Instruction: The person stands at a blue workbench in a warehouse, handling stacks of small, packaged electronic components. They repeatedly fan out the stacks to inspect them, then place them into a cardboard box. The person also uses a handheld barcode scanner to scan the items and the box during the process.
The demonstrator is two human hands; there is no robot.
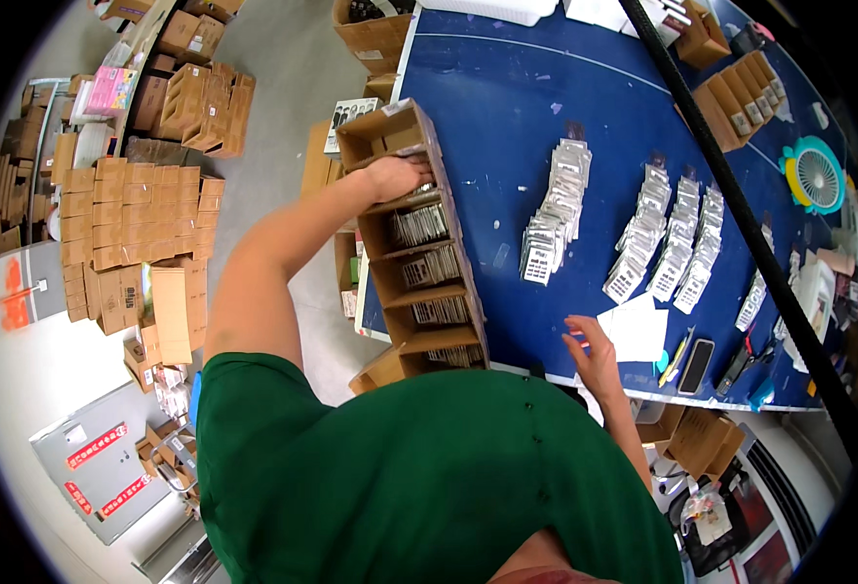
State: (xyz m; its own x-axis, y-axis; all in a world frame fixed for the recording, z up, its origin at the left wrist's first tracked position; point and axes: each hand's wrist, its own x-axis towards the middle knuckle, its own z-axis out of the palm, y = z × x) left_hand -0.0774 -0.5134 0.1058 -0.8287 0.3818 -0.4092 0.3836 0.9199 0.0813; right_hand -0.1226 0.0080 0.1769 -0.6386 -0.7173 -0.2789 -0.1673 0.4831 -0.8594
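A long divided cardboard box [478,321] stands along the table's left edge, with upright rows of small flat packets [419,225] in several of its compartments. My left hand [398,179] reaches into a compartment near the box's far end. Packets show just under its fingers, but the fingertips are hidden, so I cannot make out a grip. My right hand [596,358] hovers by the table's near edge, fingers apart and holding nothing. Just right of it lie white paper sheets [635,329]. Beyond, overlapping silvery labelled packets [556,212] lie in several long rows on the blue table [492,107].
Right of the paper are a yellow pen [677,356], a phone [696,367] and a dark tool [738,368]. A small teal fan [817,175] and another divided box [738,102] stand farther right. A black bar [741,209] crosses the view. Stacked cartons [137,209] stand at left.
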